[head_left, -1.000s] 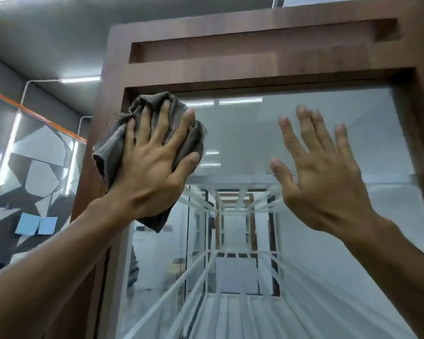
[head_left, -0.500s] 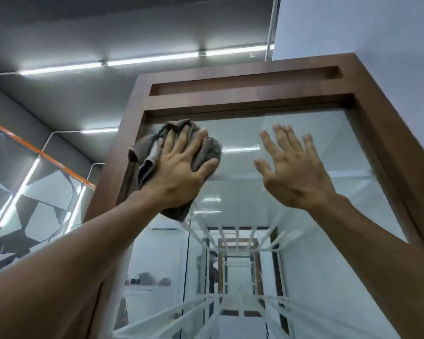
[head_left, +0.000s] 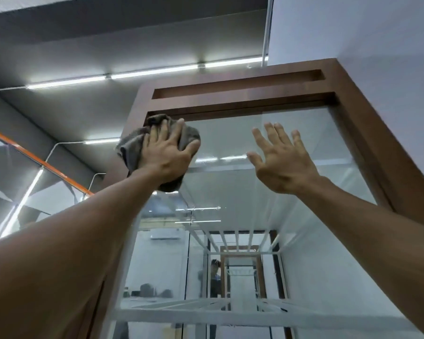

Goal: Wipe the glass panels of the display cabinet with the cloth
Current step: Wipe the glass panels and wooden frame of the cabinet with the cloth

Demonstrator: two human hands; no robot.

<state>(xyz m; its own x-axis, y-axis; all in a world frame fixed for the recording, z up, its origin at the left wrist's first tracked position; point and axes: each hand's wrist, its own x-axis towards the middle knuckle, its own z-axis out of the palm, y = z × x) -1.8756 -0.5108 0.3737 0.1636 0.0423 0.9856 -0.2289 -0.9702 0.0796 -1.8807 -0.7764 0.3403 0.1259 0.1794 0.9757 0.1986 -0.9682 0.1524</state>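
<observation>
A tall display cabinet with a dark wooden frame (head_left: 242,99) and a front glass panel (head_left: 311,138) rises in front of me, seen from below. My left hand (head_left: 167,152) presses a crumpled grey cloth (head_left: 130,145) flat against the glass at the panel's top left corner, just under the wooden top rail. My right hand (head_left: 282,162) is spread open with fingers apart, palm towards the glass in the upper middle of the panel, holding nothing. White shelves (head_left: 206,311) show through the glass lower down.
A white wall (head_left: 365,33) stands behind and to the right of the cabinet. Ceiling strip lights (head_left: 157,72) run overhead. A glass partition with an orange rail (head_left: 39,162) is at the left. A person's reflection (head_left: 216,277) shows deep in the glass.
My left hand has slid the cloth up the glass to the top left corner. The view has tilted upwards, showing more ceiling. My right hand stays spread against the panel.
</observation>
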